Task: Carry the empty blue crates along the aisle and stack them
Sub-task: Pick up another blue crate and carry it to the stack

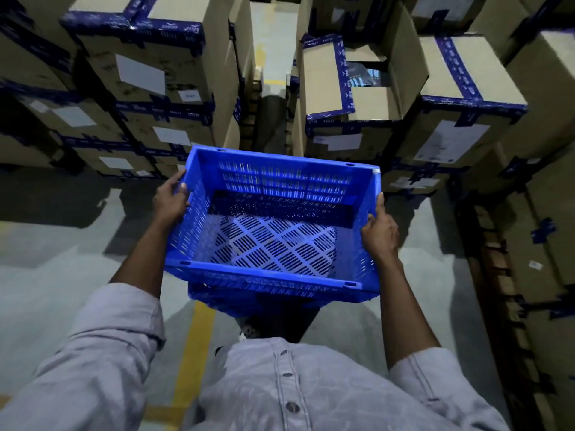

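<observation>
Item: empty blue slotted plastic crate (280, 178), carried level before the chest, clear of the floor, long axis apparently crosswise.
Left hand (169, 202): curled over the left end rim, gripping.
Right hand (379, 231): clasped on the right end wall, thumb up along the rim.
Ahead: narrow grey aisle (270, 35) between blue-taped brown cardboard carton stacks (161, 73). It runs straight on from the crate, and no stacking place is in view.

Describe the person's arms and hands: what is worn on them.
The left hand and right hand are bare: no gloves, ring or watch shows. The left sleeve and right sleeve are pale grey cloth, pushed up near the elbows. They belong to a shirt with dark buttons down its front.
</observation>
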`<act>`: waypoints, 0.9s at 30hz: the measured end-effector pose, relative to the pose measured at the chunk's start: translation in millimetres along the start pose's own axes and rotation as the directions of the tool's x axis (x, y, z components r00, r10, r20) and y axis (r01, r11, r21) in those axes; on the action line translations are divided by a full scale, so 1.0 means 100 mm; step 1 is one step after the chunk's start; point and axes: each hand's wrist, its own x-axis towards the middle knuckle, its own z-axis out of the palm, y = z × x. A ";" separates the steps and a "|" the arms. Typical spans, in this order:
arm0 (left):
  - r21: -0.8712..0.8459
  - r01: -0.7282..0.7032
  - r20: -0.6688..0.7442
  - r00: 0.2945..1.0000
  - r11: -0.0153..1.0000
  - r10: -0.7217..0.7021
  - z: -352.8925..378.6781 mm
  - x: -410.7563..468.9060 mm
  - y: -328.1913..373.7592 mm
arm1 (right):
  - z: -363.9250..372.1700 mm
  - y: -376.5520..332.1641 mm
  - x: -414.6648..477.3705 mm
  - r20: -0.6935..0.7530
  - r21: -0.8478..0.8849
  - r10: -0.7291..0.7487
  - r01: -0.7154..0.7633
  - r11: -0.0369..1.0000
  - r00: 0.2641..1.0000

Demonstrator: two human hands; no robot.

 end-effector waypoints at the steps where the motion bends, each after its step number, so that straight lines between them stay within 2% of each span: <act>1: -0.006 -0.010 0.002 1.000 1.000 0.010 0.01 0.06 -0.04 | 0.02 0.00 -0.01 -0.005 -0.020 0.003 -0.003 1.000 1.000; 8: 0.005 -0.014 -0.083 0.996 1.000 0.014 0.10 0.18 -0.62 | -0.09 -0.14 0.33 0.014 -0.057 -0.030 0.030 0.998 0.999; 14: -0.014 -0.028 -0.106 0.994 1.000 0.026 0.08 0.20 -0.57 | -0.10 -0.17 0.25 0.000 -0.008 -0.027 0.027 1.000 1.000; 21: 0.006 -0.064 -0.007 0.998 0.998 0.064 0.06 0.69 -0.45 | -0.04 -0.11 0.21 -0.012 0.021 0.017 -0.016 1.000 1.000; 27: 0.014 -0.079 -0.012 0.997 0.997 0.079 0.00 0.56 -0.26 | 0.16 -0.05 -0.07 -0.044 0.029 0.010 -0.008 1.000 0.999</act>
